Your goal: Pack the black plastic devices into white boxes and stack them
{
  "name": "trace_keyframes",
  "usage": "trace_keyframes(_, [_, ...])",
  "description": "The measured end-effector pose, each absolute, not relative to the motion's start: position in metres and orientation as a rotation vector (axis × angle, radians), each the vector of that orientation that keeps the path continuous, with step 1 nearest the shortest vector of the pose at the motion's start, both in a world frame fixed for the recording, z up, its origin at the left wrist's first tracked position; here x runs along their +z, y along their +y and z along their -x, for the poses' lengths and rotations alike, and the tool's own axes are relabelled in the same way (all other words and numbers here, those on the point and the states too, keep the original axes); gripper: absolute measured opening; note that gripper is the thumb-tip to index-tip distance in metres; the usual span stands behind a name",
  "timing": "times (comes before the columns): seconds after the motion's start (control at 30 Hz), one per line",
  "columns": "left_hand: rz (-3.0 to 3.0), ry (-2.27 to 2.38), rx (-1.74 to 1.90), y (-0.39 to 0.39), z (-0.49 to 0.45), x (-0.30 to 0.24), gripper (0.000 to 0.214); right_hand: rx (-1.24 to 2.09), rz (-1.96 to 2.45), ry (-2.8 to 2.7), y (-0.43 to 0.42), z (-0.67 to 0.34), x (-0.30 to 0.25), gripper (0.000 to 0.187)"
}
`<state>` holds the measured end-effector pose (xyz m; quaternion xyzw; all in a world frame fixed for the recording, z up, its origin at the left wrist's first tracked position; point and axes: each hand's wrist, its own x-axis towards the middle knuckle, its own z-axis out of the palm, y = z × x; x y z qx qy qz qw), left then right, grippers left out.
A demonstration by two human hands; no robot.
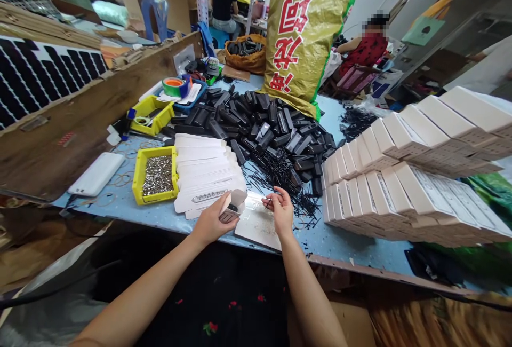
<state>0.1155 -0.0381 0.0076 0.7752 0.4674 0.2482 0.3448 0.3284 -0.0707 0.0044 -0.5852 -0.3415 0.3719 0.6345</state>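
Observation:
My left hand [212, 221] is closed around a small white carton box [233, 205] with its flap open, held just above the blue table's front edge. My right hand [281, 209] pinches a thin dark pin-like piece [267, 199] beside the box's open end. Under both hands lies a flat white card [256, 225]. A fanned stack of flat unfolded white cartons [206, 168] lies just left of my hands. Behind them spreads a heap of black plastic parts [268, 125] with thin black sticks [276, 176] scattered in front.
A yellow tray of small metal pieces [157, 175] and a white power bank [97, 174] sit at left. Rows of finished white boxes [404, 176] fill the right. A yellow sack [304, 26] stands behind. Other people sit at the back.

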Motion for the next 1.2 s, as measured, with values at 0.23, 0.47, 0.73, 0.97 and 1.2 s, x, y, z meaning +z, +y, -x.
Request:
trace_keyframes(0.23, [-1.986, 1.116, 0.576, -0.033, -0.117, 0.005, 0.083, 0.386, 1.461, -1.522, -0.072, -0.287, 0.04, 0.012])
trace_keyframes(0.47, [-2.071, 1.112, 0.69, -0.028, -0.12, -0.005, 0.05, 0.343, 1.426, -1.812, -0.059, -0.29, 0.028, 0.016])
trace_keyframes(0.73, [-2.129, 1.052, 0.675, -0.031, -0.119, -0.002, 0.057, 0.32, 1.467, -1.713, -0.064, -0.299, 0.041, 0.023])
trace_keyframes(0.97, [-2.071, 1.076, 0.659, -0.029, -0.12, -0.008, 0.045, 0.802, 1.402, -1.244, -0.06, -0.284, 0.015, 0.053])
trace_keyframes(1.2, [-1.937, 1.1, 0.543, -0.022, -0.129, 0.006, 0.092, 1.111, 1.064, -1.183, -0.056, -0.269, -0.002, 0.033])
